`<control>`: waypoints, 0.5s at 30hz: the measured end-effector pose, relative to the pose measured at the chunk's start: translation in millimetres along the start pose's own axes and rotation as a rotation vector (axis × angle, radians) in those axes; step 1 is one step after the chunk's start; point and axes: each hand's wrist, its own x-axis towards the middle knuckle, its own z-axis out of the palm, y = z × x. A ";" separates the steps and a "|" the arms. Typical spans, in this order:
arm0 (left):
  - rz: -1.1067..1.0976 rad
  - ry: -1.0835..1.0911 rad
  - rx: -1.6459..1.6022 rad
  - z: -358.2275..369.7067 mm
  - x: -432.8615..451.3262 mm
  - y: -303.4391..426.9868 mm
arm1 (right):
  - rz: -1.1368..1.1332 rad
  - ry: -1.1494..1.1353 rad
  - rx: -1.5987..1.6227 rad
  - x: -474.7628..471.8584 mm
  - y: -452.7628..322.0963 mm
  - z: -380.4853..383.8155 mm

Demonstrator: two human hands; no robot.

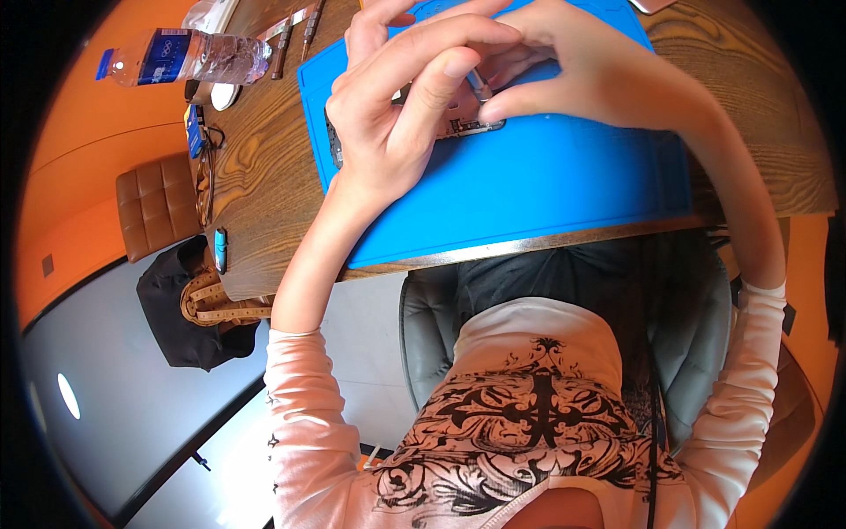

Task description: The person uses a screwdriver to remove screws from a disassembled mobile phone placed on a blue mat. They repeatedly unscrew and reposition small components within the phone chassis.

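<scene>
My left hand [403,99] rests over an opened phone [466,125] on a blue repair mat [529,185], its thumb and fingers bent near the other hand. Between the fingers of my right hand [562,73] shows a slim metal tool [478,84], perhaps a screwdriver, pointing down at the phone's inner parts. Its upper end is hidden by the fingers. The phone lies partly under both hands, with a dark part [334,139] showing left of my left wrist. Whether my left hand grips anything is not visible.
A plastic water bottle [188,57] lies at the upper left, beside two dark pen-like tools [283,49]. A small blue box [194,131], a cable [206,178] and a blue lighter-like object [220,250] are along the wooden table's left side. The table's front edge [456,254] runs before my lap.
</scene>
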 end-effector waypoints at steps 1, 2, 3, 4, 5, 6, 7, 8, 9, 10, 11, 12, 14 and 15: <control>-0.010 0.013 -0.015 0.6 -0.7 -0.5 | 0.002 -0.027 0.003 0.2 0.0 -1.5; -0.046 0.028 -0.052 1.4 -2.5 1.0 | 0.073 -0.074 -0.070 -4.5 -5.4 -8.0; -0.046 0.015 -0.046 0.3 -2.5 1.0 | 0.091 -0.083 -0.110 -6.0 -6.0 -9.2; -0.046 0.003 -0.040 -0.6 -2.2 1.4 | 0.108 -0.092 -0.150 -9.2 -9.5 -14.1; -0.013 -0.036 0.009 -3.8 -0.8 1.1 | 0.072 -0.062 -0.156 -9.6 -9.0 -13.6; 0.006 -0.058 0.039 -4.5 0.1 1.9 | 0.056 -0.047 -0.159 -9.3 -8.9 -14.1; 0.025 -0.080 0.069 -6.5 1.7 2.4 | 0.041 -0.033 -0.163 -8.1 -7.7 -12.6; 0.027 -0.087 0.080 -7.3 2.6 3.8 | 0.045 -0.032 -0.163 -6.1 -6.3 -11.3; 0.028 -0.098 0.090 -8.1 3.5 5.3 | 0.045 -0.043 -0.154 -4.0 -5.1 -10.2; 0.029 -0.110 0.100 -8.8 4.2 6.9 | 0.044 -0.055 -0.144 -2.0 -3.7 -8.8; 0.027 -0.126 0.107 -9.4 3.8 9.5 | 0.039 -0.077 -0.126 -0.2 -3.0 -9.2; 0.025 -0.131 0.114 -9.3 4.3 10.2 | 0.035 -0.099 -0.107 -0.1 -3.1 -9.3; 0.020 -0.130 0.129 -9.2 4.6 11.3 | 0.088 -0.121 -0.151 -5.0 -6.6 -12.9; 0.018 -0.128 0.132 -9.6 4.9 11.0 | 0.093 -0.119 -0.146 -6.8 -7.3 -14.3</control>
